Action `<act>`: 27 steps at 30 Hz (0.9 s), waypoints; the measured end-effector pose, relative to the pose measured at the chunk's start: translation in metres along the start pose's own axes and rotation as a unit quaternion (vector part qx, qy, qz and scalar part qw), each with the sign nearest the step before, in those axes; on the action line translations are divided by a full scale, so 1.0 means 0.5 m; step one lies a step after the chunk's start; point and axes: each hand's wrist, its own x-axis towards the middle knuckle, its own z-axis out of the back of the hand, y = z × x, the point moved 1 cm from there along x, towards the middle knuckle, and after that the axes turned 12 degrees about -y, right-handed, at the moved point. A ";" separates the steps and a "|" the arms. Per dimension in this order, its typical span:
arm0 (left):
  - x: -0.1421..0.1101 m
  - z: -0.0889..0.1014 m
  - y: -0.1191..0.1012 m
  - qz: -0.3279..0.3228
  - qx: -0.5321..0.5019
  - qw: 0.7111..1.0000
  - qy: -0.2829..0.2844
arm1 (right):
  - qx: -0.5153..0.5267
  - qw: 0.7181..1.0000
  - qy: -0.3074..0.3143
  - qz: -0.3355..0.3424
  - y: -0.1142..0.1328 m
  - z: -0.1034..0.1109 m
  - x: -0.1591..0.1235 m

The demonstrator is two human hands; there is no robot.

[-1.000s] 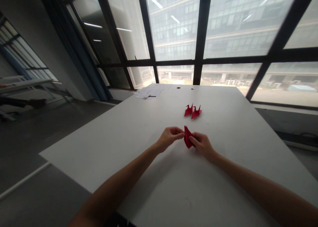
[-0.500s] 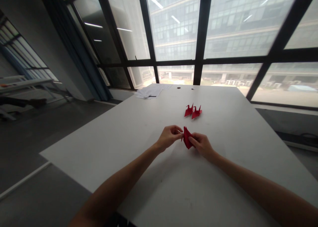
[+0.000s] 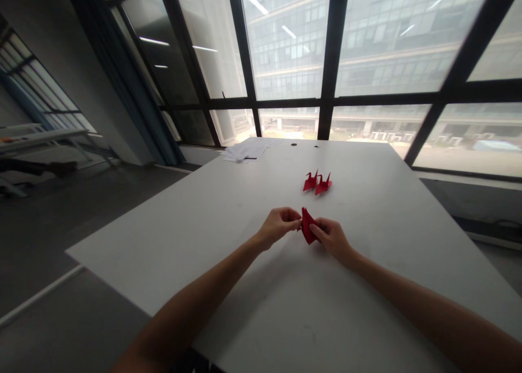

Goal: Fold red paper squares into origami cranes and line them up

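Observation:
A folded piece of red origami paper (image 3: 308,227) is held up just above the white table (image 3: 244,226). My right hand (image 3: 331,238) pinches its right side, with the thumb lying across the front. At its left edge my left hand (image 3: 280,224) pinches a small point of the paper between thumb and fingertips; that bit is mostly hidden. Beyond my hands two red paper cranes (image 3: 310,181) stand close together on the table, the right crane (image 3: 323,185) slightly nearer to me.
White paper sheets (image 3: 240,153) lie in a loose pile at the table's far left, with a small dark strip on them. Large windows (image 3: 285,47) rise behind the far edge. A blue curtain (image 3: 122,79) hangs at the left, and another table (image 3: 49,136) stands farther off.
The fingers of my left hand have shifted slightly and closed over the small left point of the red paper, which shows less now. My right hand stays nearly still.

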 end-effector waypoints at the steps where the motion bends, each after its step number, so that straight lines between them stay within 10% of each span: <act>1: 0.000 -0.001 0.000 -0.002 0.002 1.000 -0.006 | 0.000 1.000 0.004 0.001 0.000 0.000 -0.001; 18: -0.012 -0.021 0.010 0.031 0.009 0.999 0.034 | 0.022 0.999 -0.006 -0.032 -0.006 0.001 0.004; 27: -0.012 -0.033 0.029 0.014 -0.005 0.999 -0.038 | 0.034 0.999 -0.004 -0.034 0.002 0.003 0.003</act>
